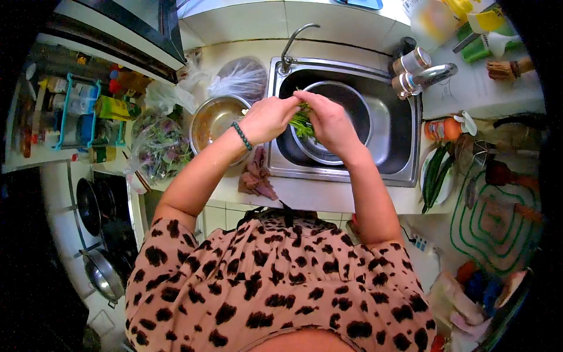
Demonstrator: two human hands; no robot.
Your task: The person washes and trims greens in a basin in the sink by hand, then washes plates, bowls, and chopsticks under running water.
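A bunch of leafy greens [302, 124] is between my two hands, above a round metal basin [354, 104] in the sink. My left hand [271, 119], with a beaded bracelet at its wrist, has its fingers pressed together at the top of the greens. My right hand [331, 124] is closed round the greens from the other side, and its fingertips meet those of my left hand. The fingers hide part of the bunch. Beside my left forearm stands a steel bowl [205, 126], partly covered by that arm.
The steel sink [384, 111] has a curved faucet [287, 50] behind it. A plastic bag of leafy vegetables [161, 141] lies left, and a brownish cloth [257, 176] on the front edge. Long green vegetables [435, 176] rest on a plate at right, near an orange-labelled bottle [441, 129].
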